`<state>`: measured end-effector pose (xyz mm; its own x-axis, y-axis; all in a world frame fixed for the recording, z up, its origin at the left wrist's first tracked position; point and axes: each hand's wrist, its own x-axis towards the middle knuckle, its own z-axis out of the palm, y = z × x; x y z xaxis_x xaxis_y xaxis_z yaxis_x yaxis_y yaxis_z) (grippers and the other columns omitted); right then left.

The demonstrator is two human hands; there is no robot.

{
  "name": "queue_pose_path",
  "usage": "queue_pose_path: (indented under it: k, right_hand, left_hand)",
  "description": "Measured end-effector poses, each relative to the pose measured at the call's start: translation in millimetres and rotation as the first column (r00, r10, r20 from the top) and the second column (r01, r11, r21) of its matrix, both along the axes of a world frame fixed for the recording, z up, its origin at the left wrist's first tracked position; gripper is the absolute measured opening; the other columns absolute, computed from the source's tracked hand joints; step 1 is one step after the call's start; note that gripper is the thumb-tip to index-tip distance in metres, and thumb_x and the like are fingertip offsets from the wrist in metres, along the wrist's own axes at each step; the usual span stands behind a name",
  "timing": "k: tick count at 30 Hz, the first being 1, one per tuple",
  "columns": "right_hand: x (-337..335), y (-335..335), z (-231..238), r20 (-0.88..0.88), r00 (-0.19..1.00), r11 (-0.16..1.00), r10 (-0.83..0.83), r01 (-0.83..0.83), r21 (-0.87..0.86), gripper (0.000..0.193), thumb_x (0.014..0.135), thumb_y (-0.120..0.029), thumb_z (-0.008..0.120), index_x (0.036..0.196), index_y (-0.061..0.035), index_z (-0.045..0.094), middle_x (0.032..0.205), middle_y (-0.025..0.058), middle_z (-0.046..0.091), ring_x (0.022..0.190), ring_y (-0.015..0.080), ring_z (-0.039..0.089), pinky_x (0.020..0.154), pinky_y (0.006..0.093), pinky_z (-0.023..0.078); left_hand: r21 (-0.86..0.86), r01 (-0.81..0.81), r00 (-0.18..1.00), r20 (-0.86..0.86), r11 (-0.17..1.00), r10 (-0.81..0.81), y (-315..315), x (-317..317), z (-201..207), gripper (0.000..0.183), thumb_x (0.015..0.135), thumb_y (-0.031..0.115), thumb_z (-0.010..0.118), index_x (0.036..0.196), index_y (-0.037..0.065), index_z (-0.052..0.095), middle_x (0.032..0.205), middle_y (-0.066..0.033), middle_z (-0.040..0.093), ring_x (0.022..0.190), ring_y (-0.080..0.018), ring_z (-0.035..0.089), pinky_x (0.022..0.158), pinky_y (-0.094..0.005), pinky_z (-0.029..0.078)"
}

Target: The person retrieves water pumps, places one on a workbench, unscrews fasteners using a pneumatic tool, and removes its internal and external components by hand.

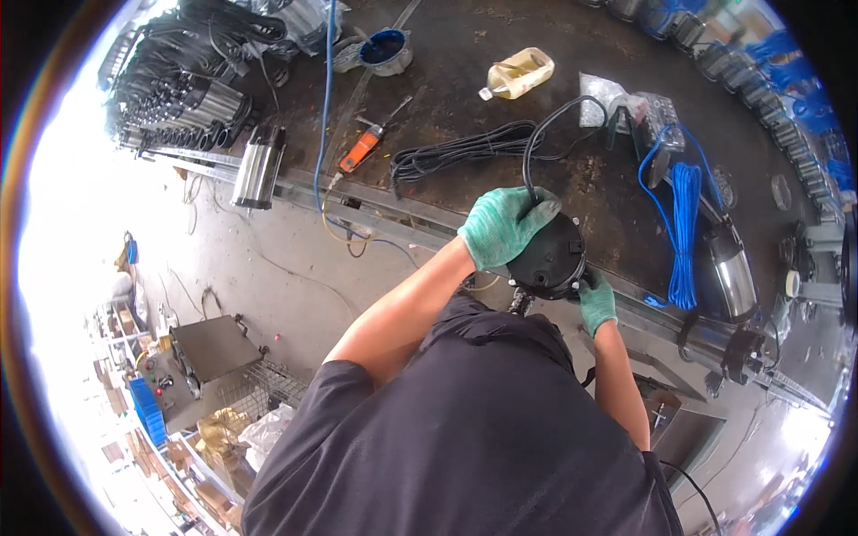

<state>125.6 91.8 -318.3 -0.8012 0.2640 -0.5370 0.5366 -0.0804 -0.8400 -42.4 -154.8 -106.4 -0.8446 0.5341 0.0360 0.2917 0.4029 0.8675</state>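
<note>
At the bench's front edge, close to my body, is a black round pump housing (547,259) with a flat top and small bolts round its rim. My left hand (508,229), in a green and white knit glove, is closed on its upper left side, beside the point where a black cable (534,147) comes up. My right hand (597,304), gloved alike, grips the housing's lower right side, its fingertips partly hidden by it. The cable arcs back over the bench, near a black coiled bundle (469,152). What lies under the housing is hidden.
On the dark bench (447,54) lie an orange-handled tool (362,150), a yellowish bottle (518,73), a blue-stained pot (386,52) and a blue cable coil (685,232). Steel pump cylinders (261,168) line the left; another steel cylinder (733,272) stands right. A blue hose (327,98) crosses the bench.
</note>
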Motion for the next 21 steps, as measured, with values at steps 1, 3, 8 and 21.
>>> queue_pose_path:
  k: [1, 3, 8, 21]
  right_hand:
    - [-1, 3, -2, -0.037, 0.999, 1.000, 0.021, -0.021, 0.014, 0.040, 0.097, 0.004, 0.052, 0.137, -0.0016, 0.057, 0.120, 0.0088, 0.069, 0.095, 0.0187, 0.070, 0.075, 0.0335, 0.062]
    - [-3, 13, -8, 0.007, 0.996, 0.989, 0.087, -0.087, 0.115, 0.043, 0.095, 0.005, 0.051, 0.137, 0.0021, 0.056, 0.121, 0.0120, 0.070, 0.104, 0.0186, 0.066, 0.093, 0.0319, 0.053]
    - [-16, -14, 40, -0.070, 0.997, 0.998, 0.043, -0.040, 0.052, 0.041, 0.096, 0.004, 0.055, 0.137, 0.0019, 0.058, 0.123, 0.0118, 0.070, 0.106, 0.0184, 0.065, 0.095, 0.0325, 0.052]
    - [-1, 10, 63, -0.196, 0.980, 0.987, -0.027, 0.058, 0.153, 0.036, 0.101, -0.029, 0.057, 0.130, -0.0087, 0.066, 0.121, 0.0085, 0.071, 0.108, 0.0237, 0.067, 0.095, 0.0353, 0.054]
  left_hand:
    - [-0.003, 0.011, 0.999, 0.049, 1.000, -0.011, -1, -4, 2, 0.032, 0.102, 0.030, 0.064, 0.111, 0.001, 0.074, 0.096, -0.0202, 0.075, 0.087, -0.0307, 0.074, 0.080, -0.0374, 0.055]
    - [0.077, -0.005, 0.999, 0.049, 0.997, 0.001, -6, -8, -9, 0.032, 0.102, 0.030, 0.063, 0.111, 0.001, 0.074, 0.096, -0.0215, 0.074, 0.085, -0.0287, 0.073, 0.080, -0.0377, 0.055]
    - [0.215, -0.059, 0.980, 0.199, 0.975, 0.015, -20, -11, -8, 0.037, 0.104, 0.033, 0.062, 0.111, -0.001, 0.073, 0.090, -0.0167, 0.075, 0.081, -0.0188, 0.070, 0.078, -0.0351, 0.056]
    - [-0.104, 0.223, 0.969, -0.087, 0.969, -0.232, 46, 25, 16, 0.040, 0.099, 0.047, 0.060, 0.109, 0.010, 0.073, 0.101, -0.0172, 0.071, 0.096, -0.0401, 0.068, 0.084, -0.0466, 0.054]
